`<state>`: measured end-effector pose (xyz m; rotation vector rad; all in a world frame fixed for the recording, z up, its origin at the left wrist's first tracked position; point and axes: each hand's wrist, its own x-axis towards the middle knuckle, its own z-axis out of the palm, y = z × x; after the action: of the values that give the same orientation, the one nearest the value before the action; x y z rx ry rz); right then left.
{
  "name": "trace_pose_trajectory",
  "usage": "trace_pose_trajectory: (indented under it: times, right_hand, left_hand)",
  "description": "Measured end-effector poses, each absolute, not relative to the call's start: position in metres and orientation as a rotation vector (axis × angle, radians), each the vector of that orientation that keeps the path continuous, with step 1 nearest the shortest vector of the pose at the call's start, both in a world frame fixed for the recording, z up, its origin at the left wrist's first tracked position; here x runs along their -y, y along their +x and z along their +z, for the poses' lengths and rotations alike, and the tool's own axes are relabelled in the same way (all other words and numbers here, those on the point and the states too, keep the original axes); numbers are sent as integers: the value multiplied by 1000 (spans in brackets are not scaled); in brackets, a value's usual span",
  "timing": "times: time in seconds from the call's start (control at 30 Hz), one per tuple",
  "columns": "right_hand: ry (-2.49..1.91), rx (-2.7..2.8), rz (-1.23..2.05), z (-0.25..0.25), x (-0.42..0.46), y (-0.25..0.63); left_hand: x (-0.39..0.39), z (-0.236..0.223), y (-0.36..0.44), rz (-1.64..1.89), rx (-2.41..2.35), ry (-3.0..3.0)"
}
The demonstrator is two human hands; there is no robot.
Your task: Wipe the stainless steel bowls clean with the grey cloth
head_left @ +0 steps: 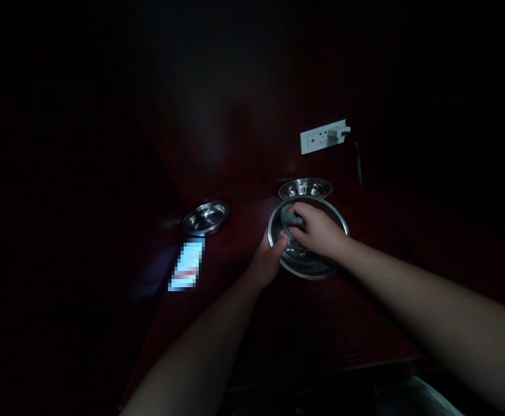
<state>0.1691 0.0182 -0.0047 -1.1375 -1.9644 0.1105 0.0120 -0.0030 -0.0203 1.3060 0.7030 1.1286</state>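
Note:
A shiny metal bowl (308,268) is tilted toward me above the dark red tabletop. My left hand (270,260) grips its left rim, thumb over the edge and the other fingers hidden behind the wall. Inside the bowl, my right hand (317,228) is closed on a grey cloth (292,216), which is bunched against the upper left of the inner wall. Part of the cloth is covered by my fingers.
Behind the bowl rests another metal dish (305,188). To the left stands a shallow metal bowl (207,218), with a bright blurred-out screen (187,266) in front. A wall socket (324,137) holds a plug, whose dark cord (359,167) runs down right. Surroundings are very dark.

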Motion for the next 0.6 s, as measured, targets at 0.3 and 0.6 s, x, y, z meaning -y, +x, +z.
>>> trace_pose_trajectory:
  times: [0.3, 0.6]
  right_hand:
    - [-1571, 2105, -136, -3, -29, 179]
    - [-1678, 2270, -99, 2, -25, 181]
  left_hand:
    - [-5, -30, 12, 1121, -773, 1177]
    - [-7, -31, 13, 1290, -709, 1269]
